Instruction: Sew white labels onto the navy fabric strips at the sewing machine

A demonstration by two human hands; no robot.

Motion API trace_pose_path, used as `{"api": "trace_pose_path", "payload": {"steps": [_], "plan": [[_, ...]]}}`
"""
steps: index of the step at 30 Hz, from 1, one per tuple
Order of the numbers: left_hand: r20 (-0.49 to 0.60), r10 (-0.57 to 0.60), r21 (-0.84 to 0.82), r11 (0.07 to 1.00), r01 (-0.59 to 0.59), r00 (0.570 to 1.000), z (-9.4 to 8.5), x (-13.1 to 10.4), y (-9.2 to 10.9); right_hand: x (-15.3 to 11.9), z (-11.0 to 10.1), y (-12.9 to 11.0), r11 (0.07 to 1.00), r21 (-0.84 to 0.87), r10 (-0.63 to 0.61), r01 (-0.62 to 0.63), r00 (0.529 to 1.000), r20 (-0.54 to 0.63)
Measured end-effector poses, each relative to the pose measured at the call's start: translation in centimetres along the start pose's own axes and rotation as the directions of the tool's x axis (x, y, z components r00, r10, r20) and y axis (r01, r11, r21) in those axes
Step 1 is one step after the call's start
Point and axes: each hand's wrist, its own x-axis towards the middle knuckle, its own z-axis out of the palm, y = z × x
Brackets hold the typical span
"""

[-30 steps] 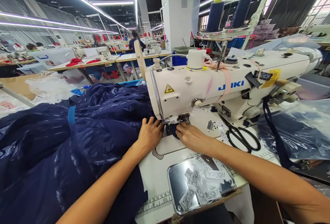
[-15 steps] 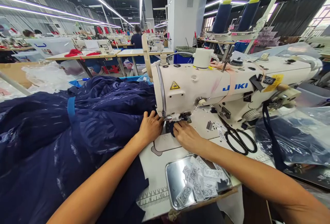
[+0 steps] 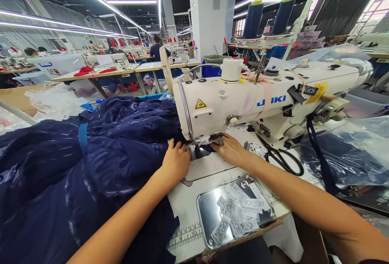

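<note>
A white sewing machine (image 3: 206, 106) with a blue brand name stands before me. My left hand (image 3: 176, 160) lies left of the presser foot (image 3: 198, 151), its bent fingers closed at the edge of the navy fabric (image 3: 121, 146); the fingertips are partly hidden. Right of the foot, my right hand (image 3: 232, 149) has its fingers curled on a small piece of the same navy cloth, under the machine head. The bulk of the fabric is heaped to the left, with a blue band (image 3: 82, 133) across it.
A metal tray (image 3: 209, 199) of printed white labels (image 3: 243, 211) sits at the front edge. Black-handled scissors (image 3: 285, 160) lie right of the machine, near navy goods in a clear bag (image 3: 349, 150). Two thread cones (image 3: 253, 20) stand behind. A person (image 3: 155, 49) is farther back.
My right hand has shifted right, away from the presser foot, baring the metal plate there. My left hand is slightly lower beside the foot. The view has also tilted and shifted a little.
</note>
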Motion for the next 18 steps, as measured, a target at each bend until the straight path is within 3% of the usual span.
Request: {"api": "trace_pose_path", "payload": {"steps": [3,5,8,12,15,18], "plan": [[0.123,0.162,-0.094,0.984,-0.151,0.979,-2.2,-3.3,1.4,-0.2,0.2,0.1,1.0,-0.008,-0.008,0.008,1.0,-0.021],[0.137,0.248,-0.162,0.961,-0.225,0.959,-3.3,-6.3,1.8,-0.3,0.1,-0.2,1.0,-0.024,-0.005,0.004,0.999,-0.043],[0.047,0.235,-0.211,0.952,-0.22,0.971,-3.6,-11.2,0.5,-0.5,0.0,-0.7,0.998,-0.059,-0.017,0.014,0.999,-0.05],[-0.26,0.166,-0.1,0.975,-0.198,0.951,-2.5,-16.6,-3.0,-0.7,-0.4,-1.0,0.989,-0.13,-0.072,0.065,0.996,-0.053],[-0.282,0.167,0.011,0.985,-0.17,0.945,-2.0,-18.8,-4.7,-0.7,-1.3,-2.1,0.986,-0.141,-0.094,0.088,0.995,-0.041],[-0.201,0.187,0.084,0.981,-0.173,0.962,-2.0,-18.7,-4.6,-0.5,-3.0,-4.9,0.992,0.049,-0.114,0.115,0.993,-0.019]]}}
